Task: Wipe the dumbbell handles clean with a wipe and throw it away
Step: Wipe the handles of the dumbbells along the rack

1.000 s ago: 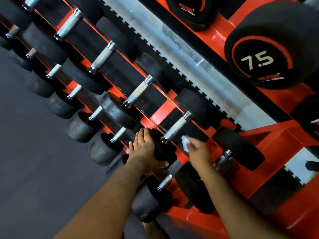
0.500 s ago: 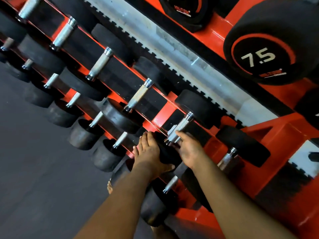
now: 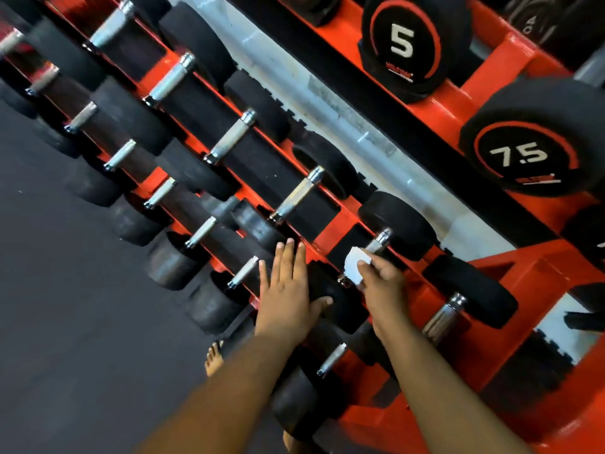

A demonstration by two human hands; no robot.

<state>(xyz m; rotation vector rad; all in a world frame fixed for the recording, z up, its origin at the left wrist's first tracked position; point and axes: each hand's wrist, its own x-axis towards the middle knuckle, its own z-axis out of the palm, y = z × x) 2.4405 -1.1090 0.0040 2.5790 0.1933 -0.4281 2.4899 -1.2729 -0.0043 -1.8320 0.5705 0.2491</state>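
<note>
One dumbbell handle (image 3: 370, 253) runs diagonally, lower-left to upper-right, under the right hand (image 3: 381, 286), which pinches the white wipe (image 3: 355, 265) against it; left hand (image 3: 288, 290), fingers straight, steadies the near rubber head (image 3: 330, 296) w/ flat palm.

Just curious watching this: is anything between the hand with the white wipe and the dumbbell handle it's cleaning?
Nothing visible. The right hand pinches the wipe directly against the metal handle. The left hand rests flat on that dumbbell's near black head, beside the handle, not across it.
</note>
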